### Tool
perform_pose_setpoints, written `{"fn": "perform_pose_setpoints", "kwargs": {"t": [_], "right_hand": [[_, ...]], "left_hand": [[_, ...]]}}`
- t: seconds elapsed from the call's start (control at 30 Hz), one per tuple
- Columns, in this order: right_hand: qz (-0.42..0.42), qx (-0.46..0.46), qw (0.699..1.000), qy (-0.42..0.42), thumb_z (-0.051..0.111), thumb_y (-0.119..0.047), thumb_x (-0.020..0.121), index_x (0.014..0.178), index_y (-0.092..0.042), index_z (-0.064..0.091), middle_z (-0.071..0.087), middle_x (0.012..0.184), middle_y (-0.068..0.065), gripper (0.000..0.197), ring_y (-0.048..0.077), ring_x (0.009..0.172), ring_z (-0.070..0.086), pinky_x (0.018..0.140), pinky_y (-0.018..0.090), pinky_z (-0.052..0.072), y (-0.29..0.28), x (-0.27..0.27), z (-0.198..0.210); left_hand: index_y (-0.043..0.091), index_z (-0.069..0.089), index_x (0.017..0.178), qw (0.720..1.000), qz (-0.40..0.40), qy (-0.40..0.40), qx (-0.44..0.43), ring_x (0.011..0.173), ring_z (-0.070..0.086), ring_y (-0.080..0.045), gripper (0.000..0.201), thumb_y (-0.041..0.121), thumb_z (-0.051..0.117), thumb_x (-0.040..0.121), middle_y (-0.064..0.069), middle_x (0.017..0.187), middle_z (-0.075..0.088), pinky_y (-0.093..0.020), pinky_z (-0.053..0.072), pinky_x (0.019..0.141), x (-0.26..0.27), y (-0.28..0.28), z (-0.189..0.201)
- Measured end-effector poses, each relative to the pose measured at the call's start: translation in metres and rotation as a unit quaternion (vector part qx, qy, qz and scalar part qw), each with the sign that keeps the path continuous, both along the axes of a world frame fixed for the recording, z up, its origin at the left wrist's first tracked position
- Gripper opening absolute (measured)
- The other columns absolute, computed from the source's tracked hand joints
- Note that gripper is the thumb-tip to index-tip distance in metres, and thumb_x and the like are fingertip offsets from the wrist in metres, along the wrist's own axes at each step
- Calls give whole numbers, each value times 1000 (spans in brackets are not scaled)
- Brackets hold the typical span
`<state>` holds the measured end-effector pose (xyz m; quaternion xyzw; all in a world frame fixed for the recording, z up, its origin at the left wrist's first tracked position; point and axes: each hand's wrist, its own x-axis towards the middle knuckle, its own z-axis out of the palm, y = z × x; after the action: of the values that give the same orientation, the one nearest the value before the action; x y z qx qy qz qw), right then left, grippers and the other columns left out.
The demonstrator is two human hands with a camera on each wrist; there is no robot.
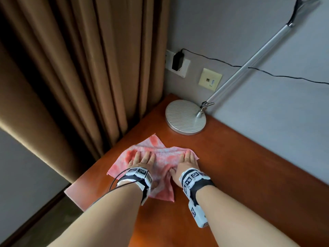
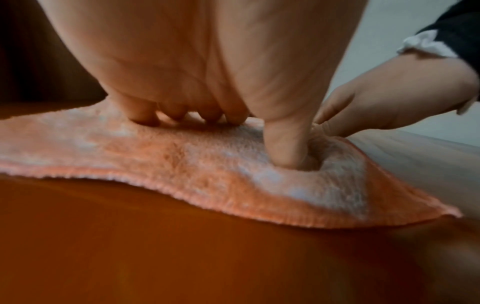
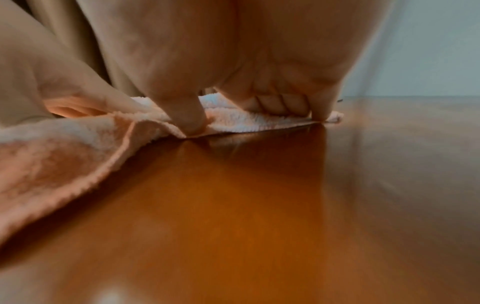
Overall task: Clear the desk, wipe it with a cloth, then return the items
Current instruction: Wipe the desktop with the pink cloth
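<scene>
A pink and white cloth lies spread and partly bunched on the orange-brown wooden desk, near its left edge. My left hand lies flat on the cloth's left half, its fingers pointing away from me. My right hand presses flat on the right half, fingertips near the cloth's far right corner. In the left wrist view, my left hand pushes fingertips and thumb into the cloth. The right wrist view shows my right hand pressing the cloth, which is folded up beside the thumb.
A silver lamp base stands at the desk's back corner, its arm slanting up to the right. Brown curtains hang along the desk's left edge. A black charger sits in a wall socket, its cable running right.
</scene>
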<state>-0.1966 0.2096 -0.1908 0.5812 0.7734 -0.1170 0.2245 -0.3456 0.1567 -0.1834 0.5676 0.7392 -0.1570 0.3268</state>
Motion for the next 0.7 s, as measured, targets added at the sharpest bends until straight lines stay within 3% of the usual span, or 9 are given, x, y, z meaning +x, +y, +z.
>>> {"fn": "perform_pose_setpoints", "kwargs": {"t": [0.2,0.33,0.4,0.53,0.63,0.7], "right_hand": [[16,24,999,31,36,-50,95,150,1,-5,-10,160,16,85,27,148,-10,121,35,-1,53,-10,-5],[21,36,998,38,32,-50,96,150,1,-6,-9,160,17,83,27,148,-10,120,35,-3,65,-12,-8],[28,31,998,37,30,-50,96,150,2,-7,-9,159,18,83,28,148,-10,120,35,-3,61,-9,-6],[35,-1,999,3,28,-52,96,151,0,-6,-11,158,21,82,33,147,-9,120,40,-2,28,1,1],[39,-32,999,-11,34,-53,94,151,-3,-8,-13,157,24,87,37,146,-10,120,43,-1,-11,17,4],[58,-38,998,-1,37,-52,94,151,-2,-9,-15,157,24,88,37,146,-11,119,44,-1,-35,30,3]], "left_hand": [[26,-12,151,998,-1,9,67,146,-15,-32,103,57,56,79,3,159,-17,-48,1,117,0,48,-14],[22,-5,152,995,-4,17,102,146,-10,-35,111,63,34,56,0,161,-11,-50,2,117,5,65,-14],[20,-3,152,992,-14,33,118,146,-7,-36,110,65,29,57,-2,161,-8,-50,4,119,8,67,-16],[23,-8,152,996,-16,47,74,146,-11,-34,100,65,44,78,-1,160,-16,-50,-3,116,17,35,-11],[25,-10,152,996,-52,51,47,146,-11,-34,103,60,56,80,1,159,-18,-52,-3,116,24,-13,-9],[27,-11,151,998,-49,33,34,146,-12,-34,99,58,55,83,2,159,-20,-50,-3,117,29,-45,-12]]}}
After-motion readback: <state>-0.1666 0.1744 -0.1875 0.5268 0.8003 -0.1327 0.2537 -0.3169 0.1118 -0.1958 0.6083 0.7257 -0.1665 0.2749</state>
